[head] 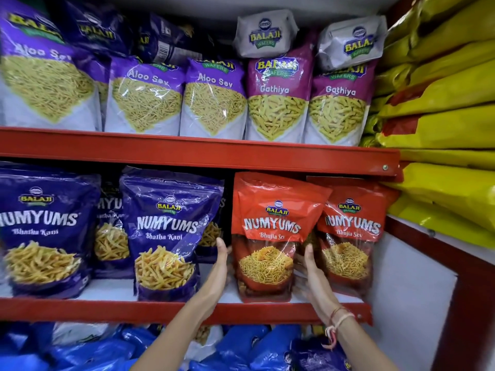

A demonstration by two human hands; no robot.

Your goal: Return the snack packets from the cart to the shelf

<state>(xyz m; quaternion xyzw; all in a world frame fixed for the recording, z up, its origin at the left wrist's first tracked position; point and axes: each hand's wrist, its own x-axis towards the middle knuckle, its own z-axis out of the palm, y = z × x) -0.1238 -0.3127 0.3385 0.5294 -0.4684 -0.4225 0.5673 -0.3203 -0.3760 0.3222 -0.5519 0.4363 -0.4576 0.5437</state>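
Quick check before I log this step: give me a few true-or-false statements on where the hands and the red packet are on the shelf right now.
1. Both hands are on the same red Bhujia Sev packet. True: the left hand is at its left edge and the right hand at its right edge.
2. That packet is on the upper shelf. False: it is on the middle shelf, below the Gathiya packets.
3. A second red Bhujia Sev packet stands to its right. True.
4. The blue Bhatha Kani packets are right of the red ones. False: they are to the left.
5. The right wrist is bare. False: it wears thread bands.
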